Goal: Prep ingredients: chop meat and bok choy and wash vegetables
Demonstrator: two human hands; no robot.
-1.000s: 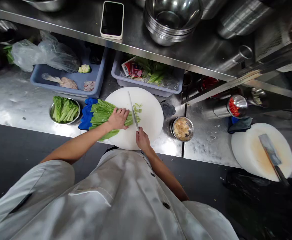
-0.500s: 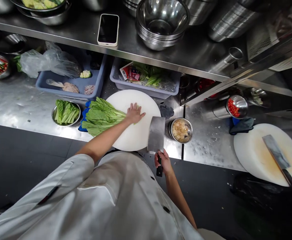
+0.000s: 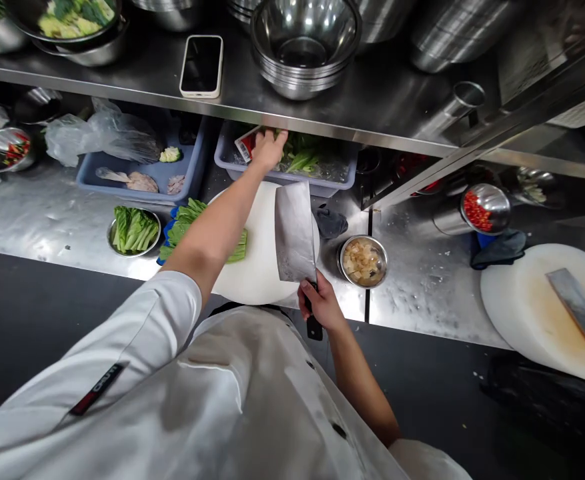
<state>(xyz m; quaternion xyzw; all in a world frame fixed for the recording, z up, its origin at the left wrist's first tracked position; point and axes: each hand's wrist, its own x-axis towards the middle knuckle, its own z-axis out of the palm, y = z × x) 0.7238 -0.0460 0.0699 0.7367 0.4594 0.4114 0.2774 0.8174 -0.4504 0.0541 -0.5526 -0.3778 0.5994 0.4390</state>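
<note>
My left hand (image 3: 268, 149) reaches over the front rim of a blue-grey bin (image 3: 322, 179) under the shelf, beside a red and white packet (image 3: 245, 144); its fingertips are partly hidden in the bin. My right hand (image 3: 321, 303) is closed round the black handle of a cleaver (image 3: 295, 233), whose broad blade lies over the right part of a round white board (image 3: 257, 280). Leafy greens (image 3: 185, 223) rest on the board's left side and on a blue cloth, partly behind my left arm.
A bowl of cut greens (image 3: 135, 231) stands at left, a bowl of pale pieces (image 3: 363, 261) at right. Above runs a steel shelf (image 3: 147, 87) with a phone (image 3: 201, 66) and stacked bowls (image 3: 305, 50). Another board (image 3: 527, 313) with a cleaver (image 3: 575, 303) lies far right.
My left hand has moved from the board up and forward to the bin. The cleaver in my right hand has moved up and left, further over the board.
</note>
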